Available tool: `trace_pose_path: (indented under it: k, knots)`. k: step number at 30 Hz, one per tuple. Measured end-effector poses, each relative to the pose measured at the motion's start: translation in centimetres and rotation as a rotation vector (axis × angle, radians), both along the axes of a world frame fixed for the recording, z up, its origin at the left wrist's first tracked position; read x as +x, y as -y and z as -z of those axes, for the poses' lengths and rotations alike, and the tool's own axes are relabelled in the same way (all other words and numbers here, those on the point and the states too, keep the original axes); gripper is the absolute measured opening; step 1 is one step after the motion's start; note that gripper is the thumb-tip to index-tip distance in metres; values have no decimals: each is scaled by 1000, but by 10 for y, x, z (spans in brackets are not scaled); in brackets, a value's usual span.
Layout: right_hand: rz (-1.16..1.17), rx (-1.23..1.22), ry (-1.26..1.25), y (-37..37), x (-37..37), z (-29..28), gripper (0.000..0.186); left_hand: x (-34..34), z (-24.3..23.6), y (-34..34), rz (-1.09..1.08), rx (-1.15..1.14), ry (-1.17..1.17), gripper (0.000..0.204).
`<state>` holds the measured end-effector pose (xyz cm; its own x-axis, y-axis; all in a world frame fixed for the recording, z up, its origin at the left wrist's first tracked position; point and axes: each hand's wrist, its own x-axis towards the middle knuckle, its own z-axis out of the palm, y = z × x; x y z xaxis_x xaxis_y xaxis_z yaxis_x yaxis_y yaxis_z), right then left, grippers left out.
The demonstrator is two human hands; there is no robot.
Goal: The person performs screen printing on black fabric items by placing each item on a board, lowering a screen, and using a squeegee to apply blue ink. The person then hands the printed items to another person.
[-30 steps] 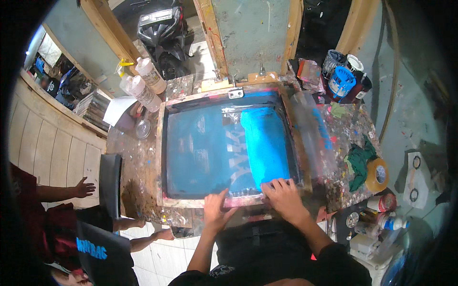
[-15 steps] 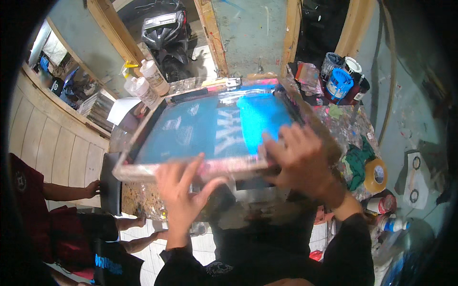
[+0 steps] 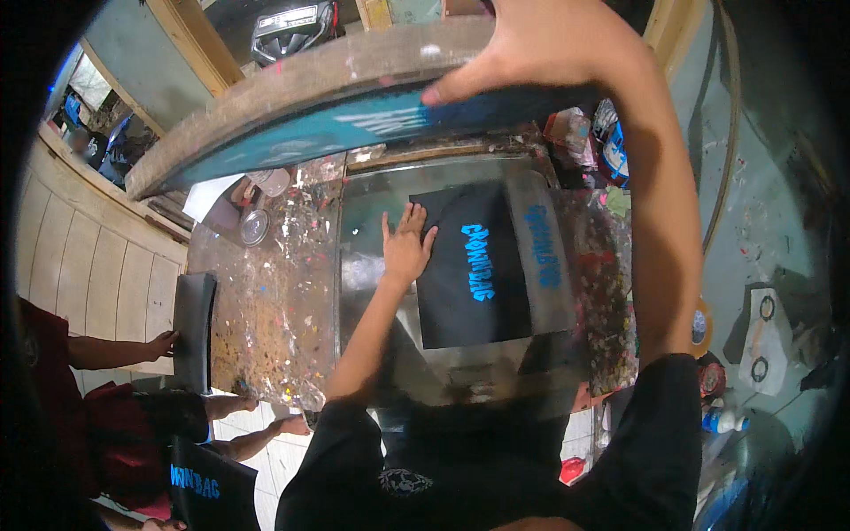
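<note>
My right hand [image 3: 567, 49] grips the near rim of a wooden screen-printing frame [image 3: 328, 66], holding it tilted up high at the far side. Its teal mesh [image 3: 292, 142] shows beneath the rim; my thumb lies along the frame's edge. Below, a flat black fabric-like piece [image 3: 456, 314] with blue lettering rests on a glossy glass-like board [image 3: 367, 190]. My left hand [image 3: 406, 250] lies on its left edge, fingers spread and holding nothing. Fainter blue lettering [image 3: 542, 248] shows on the board just right of the piece.
The paint-spattered table [image 3: 266, 319] extends left, with a clear round lid [image 3: 255, 227] on it. A person's hand [image 3: 163, 345] at the left touches a black stack [image 3: 193, 332]; a printed black piece [image 3: 212, 487] is below. Blue and dark containers [image 3: 613, 150] stand back right, tape [image 3: 701, 327] at right.
The frame has swung up and away, uncovering the black piece. My left hand has left the frame's near rim and come down on the piece; my right hand has risen with the frame.
</note>
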<state>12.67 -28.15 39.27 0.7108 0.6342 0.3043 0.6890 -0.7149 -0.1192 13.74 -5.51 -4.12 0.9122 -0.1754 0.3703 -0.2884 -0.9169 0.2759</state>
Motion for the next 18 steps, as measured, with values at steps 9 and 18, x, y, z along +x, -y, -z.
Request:
trace_pose_path:
  k: [9,18]
  knots:
    - [205,-10,124,-20,20,-12,77,-120,-80,-114,-584,-538,319,30]
    - [166,65,353,-36,-2,0,62,-246,-64,-253,-1275,-66,29,68]
